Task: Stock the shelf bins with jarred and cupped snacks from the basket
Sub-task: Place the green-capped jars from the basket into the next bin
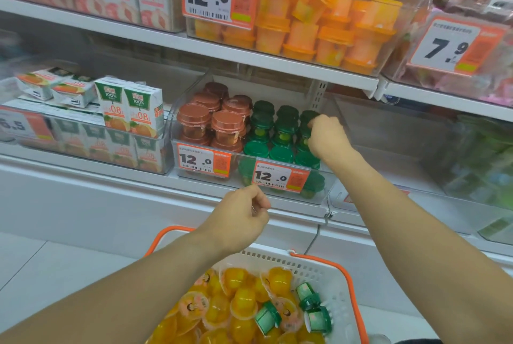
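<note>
A clear shelf bin (319, 199) on the lower shelf is shown partly stocked: brown-lidded cups (219, 124) fill its left half and green-lidded cups (280, 135) fill its right half in stacked rows. The right hand (324, 137) is reached into the back right corner of this bin, its fingers curled around a green-lidded cup (309, 117) at the top of the stack; the cup is judged to be in the course of being seated, though whether it already rests on the cup beneath cannot be told. The left hand (244, 217) is held just below the bin's front edge, near the price tag (280, 177), with its fingers curled inward; whether anything small is pinched in it cannot be told. Below, a white basket (327, 271) with orange handles is seen, in which three green-lidded cups (308, 307) lie on their sides on top of many yellow fruit cups (238, 305). The task is therefore judged to be well under way but unfinished: the green rows appear nearly full, while the three green cups and the whole heap of yellow cups remain to be shelved. An upper bin of orange-lidded cups (327, 27) is seen already full.
</note>
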A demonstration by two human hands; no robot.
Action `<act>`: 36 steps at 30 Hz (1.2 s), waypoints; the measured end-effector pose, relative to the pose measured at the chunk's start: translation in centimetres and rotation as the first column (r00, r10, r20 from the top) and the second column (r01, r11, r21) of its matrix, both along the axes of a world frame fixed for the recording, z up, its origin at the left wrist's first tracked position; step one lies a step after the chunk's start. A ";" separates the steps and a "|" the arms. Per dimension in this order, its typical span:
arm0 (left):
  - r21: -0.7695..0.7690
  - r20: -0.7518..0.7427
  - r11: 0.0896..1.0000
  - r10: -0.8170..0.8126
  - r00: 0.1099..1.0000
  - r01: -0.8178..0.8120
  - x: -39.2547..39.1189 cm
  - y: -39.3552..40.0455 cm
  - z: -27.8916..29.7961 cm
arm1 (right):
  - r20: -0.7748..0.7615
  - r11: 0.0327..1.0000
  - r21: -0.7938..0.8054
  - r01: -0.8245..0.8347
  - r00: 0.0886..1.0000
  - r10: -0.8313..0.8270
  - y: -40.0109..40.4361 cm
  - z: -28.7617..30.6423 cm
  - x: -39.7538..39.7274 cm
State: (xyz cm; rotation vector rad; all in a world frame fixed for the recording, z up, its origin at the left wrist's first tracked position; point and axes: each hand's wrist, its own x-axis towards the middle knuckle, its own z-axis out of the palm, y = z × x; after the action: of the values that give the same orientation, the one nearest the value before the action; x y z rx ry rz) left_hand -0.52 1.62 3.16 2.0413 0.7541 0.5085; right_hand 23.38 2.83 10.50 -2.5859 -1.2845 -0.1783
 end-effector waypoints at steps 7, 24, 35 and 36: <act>-0.004 -0.301 0.986 -0.163 0.940 0.169 0.2 -0.1 -1.9 | 0.039 0.842 0.334 -0.424 0.899 0.437 -6.3 0.5 -3.9; -0.337 -0.826 0.925 -0.379 0.417 0.174 -0.8 -17.0 -20.3 | -0.647 0.472 -0.618 -0.629 0.748 0.148 -22.6 -26.6 -10.1; -0.329 -0.856 0.934 -0.356 0.374 0.138 -1.6 -18.0 -22.6 | -0.664 0.238 -0.734 -0.637 0.746 -0.049 -22.7 -26.7 -11.0; -0.295 -0.862 0.938 -0.344 0.372 0.183 -1.8 -18.0 -22.1 | -0.646 0.249 -0.738 -0.627 0.763 0.010 -22.9 -26.7 -11.5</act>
State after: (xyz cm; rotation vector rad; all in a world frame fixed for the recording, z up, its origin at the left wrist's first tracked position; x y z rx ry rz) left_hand -2.33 -16.40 -18.98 2.1396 0.9849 -0.9726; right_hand 11.85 -20.07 -16.19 -2.5322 -2.0160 1.8349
